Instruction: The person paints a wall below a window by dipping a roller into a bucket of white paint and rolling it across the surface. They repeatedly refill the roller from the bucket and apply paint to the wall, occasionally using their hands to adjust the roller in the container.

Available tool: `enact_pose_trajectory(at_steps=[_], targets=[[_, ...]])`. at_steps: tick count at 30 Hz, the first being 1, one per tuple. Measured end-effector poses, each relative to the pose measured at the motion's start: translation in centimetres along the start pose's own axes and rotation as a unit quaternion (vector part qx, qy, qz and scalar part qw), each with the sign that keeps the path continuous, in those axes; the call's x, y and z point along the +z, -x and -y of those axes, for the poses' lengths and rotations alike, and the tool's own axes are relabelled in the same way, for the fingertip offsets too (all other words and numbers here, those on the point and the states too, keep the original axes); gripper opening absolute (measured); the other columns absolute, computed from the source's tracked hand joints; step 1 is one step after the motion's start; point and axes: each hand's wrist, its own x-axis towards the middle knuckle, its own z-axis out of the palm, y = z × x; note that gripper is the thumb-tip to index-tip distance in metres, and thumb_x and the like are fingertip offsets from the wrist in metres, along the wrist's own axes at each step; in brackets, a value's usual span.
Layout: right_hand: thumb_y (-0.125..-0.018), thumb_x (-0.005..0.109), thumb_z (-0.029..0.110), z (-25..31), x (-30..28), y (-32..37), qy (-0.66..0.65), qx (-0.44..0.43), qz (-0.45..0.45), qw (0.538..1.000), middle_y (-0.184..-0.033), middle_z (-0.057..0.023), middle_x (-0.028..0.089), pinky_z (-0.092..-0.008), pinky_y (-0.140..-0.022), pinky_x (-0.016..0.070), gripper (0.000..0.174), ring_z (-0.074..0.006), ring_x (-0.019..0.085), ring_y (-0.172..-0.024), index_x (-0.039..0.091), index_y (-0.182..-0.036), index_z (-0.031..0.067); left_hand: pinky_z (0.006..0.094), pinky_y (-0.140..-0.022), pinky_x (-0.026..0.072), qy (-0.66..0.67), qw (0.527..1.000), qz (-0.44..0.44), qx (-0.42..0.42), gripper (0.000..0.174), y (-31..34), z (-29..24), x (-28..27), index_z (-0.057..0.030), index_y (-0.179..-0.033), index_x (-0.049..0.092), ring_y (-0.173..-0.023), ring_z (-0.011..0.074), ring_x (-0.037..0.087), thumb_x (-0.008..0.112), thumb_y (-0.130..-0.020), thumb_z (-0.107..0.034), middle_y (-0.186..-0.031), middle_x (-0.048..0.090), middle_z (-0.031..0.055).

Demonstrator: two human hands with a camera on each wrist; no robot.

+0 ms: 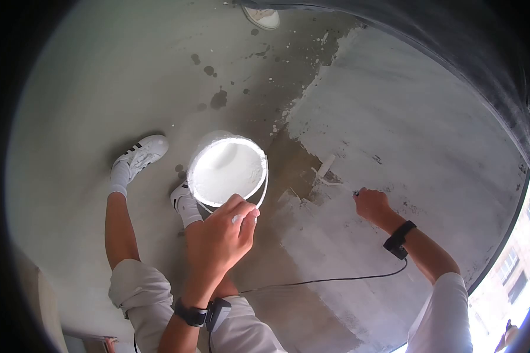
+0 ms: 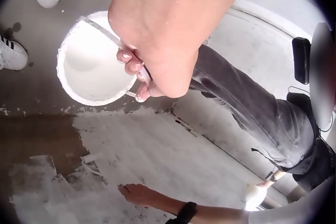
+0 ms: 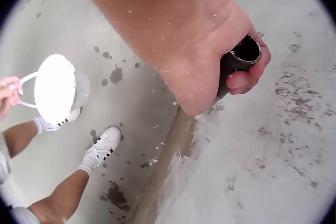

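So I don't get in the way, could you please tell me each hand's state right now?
Left hand: closed, holding the white bucket by its bail.
Right hand: closed, gripping the roller by its dark handle.

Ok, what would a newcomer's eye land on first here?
Probably the bright white bucket, near the middle of the head view, held by its handle in the left hand. Next, the patchy white coating to the right, and the roller in the right hand, near the coating's edge.
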Motion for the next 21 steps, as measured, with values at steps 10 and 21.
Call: enact_pose_trajectory(at_steps=[10, 21], targets=[[-0.103, 0.048, 0.033, -1.3, 2.5, 4.4, -0.028, -0.012, 0.026, 0.999, -0.077, -0.0163, 0.07, -0.0481, -0.064, 0.0566, 0.038, -0.0363, 0.071, -0.075, 0.059, -0.101, -0.0028, 0.0368, -0.064, 0.0522, 0.016, 0.999, -0.01, 0.039, 0.009, 0.0, -1.3, 0.1, -0.0046, -0.098, 0.062, -0.075, 0.0253, 0.067, 0.061, -0.091, 0.001, -0.089, 0.064, 0.0067], [-0.102, 0.046, 0.035, 0.1, 0.2, 3.6, -0.025, 0.031, 0.114, 0.993, -0.094, -0.0192, 0.071, -0.0481, -0.075, 0.0571, 0.041, -0.0382, 0.071, -0.09, 0.06, -0.107, -0.0035, 0.031, -0.047, 0.0416, -0.064, 0.996, -0.058, 0.025, 0.001, -0.2, 0.0, 0.1, -0.0196, -0.091, 0.066, -0.059, 0.0145, 0.065, 0.067, -0.091, -0.019, -0.086, 0.065, -0.0109]])
